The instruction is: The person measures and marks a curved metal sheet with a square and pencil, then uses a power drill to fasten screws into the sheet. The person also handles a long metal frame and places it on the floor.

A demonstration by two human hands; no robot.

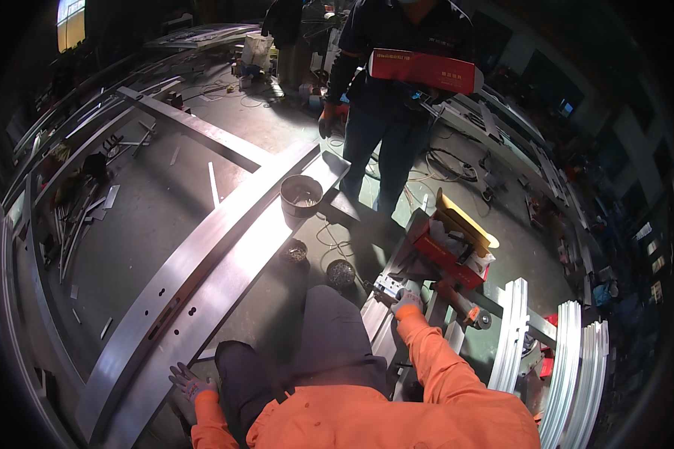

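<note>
L hand: gloved, fingers spread flat on long metal beam, nothing gripped | R hand: gloved, fingers curled onto small metal bracket, grip can't be told | bracket lies by red box, orange tool alongside

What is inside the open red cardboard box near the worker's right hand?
The open red cardboard box holds crumpled white wrapping and a dark object on top; its yellowish flap stands raised. Anything deeper is covered. The gloved right hand rests on metal parts beside it.
</note>
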